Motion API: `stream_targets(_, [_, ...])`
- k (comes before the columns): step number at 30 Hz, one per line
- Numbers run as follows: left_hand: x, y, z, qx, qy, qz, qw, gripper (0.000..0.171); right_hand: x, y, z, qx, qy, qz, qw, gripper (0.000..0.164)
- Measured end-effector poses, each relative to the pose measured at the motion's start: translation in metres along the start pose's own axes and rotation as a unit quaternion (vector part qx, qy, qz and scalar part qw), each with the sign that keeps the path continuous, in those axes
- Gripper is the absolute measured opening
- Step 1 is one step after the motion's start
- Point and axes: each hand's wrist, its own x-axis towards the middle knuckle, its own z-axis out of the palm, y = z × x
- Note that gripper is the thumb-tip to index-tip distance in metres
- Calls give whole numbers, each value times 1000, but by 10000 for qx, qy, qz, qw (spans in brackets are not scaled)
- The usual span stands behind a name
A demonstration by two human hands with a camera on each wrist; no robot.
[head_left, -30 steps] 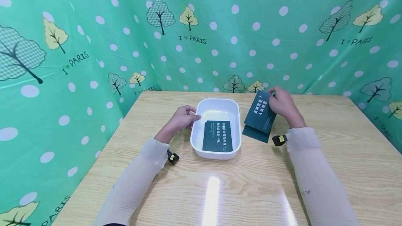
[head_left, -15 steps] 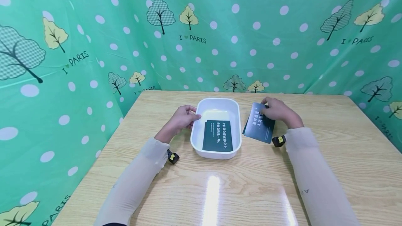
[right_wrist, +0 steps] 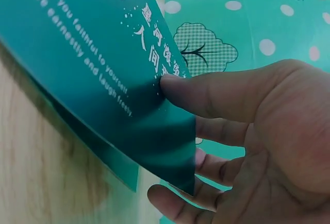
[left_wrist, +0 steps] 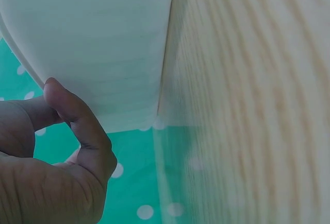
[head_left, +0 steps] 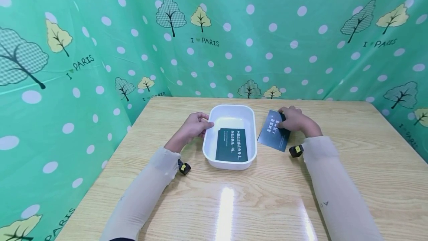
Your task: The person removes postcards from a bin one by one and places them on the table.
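A white plastic basin (head_left: 230,165) stands on the table, with dark green printed cards (head_left: 230,146) lying in it, one slightly offset over another. My left hand (head_left: 193,126) pinches the basin's left rim; in the left wrist view the thumb lies on the basin (left_wrist: 98,38) wall near its edge. Right of the basin, my right hand (head_left: 294,119) pinches a dark green card (head_left: 271,136) with white lettering. Seen from the right wrist, the thumb presses the card's (right_wrist: 93,54) printed face and the fingers are behind it. A second green card (right_wrist: 105,154) shows beneath, its edge spread apart.
The light wood table (head_left: 187,203) carries everything, and its back edge meets a green dotted curtain (head_left: 214,62) with tree prints. The curtain also runs down the left side. Small black wrist devices with yellow marks sit at both cuffs.
My right hand has come down and slightly toward me with the green cards, whose lower edges have drawn closer together. My left hand and the basin have stayed put.
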Motion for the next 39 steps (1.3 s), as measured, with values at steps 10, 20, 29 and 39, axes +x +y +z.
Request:
stream_targets(10, [0, -1, 0, -25, 21, 16, 10000, 35, 1, -2, 9, -313, -204, 289, 9989, 58])
stream_targets(20, [0, -1, 0, -3, 43, 55, 10000, 33, 5, -5, 14, -410, -141, 374, 9984, 56])
stream_targets(29, [-1, 0, 1, -5, 30, 32, 10000, 30, 5, -9, 15, -490, -153, 393, 9979, 53])
stream_targets(39, [0, 0, 1, -31, 41, -4, 10000, 31, 6, -10, 17, -601, -102, 350, 9975, 50])
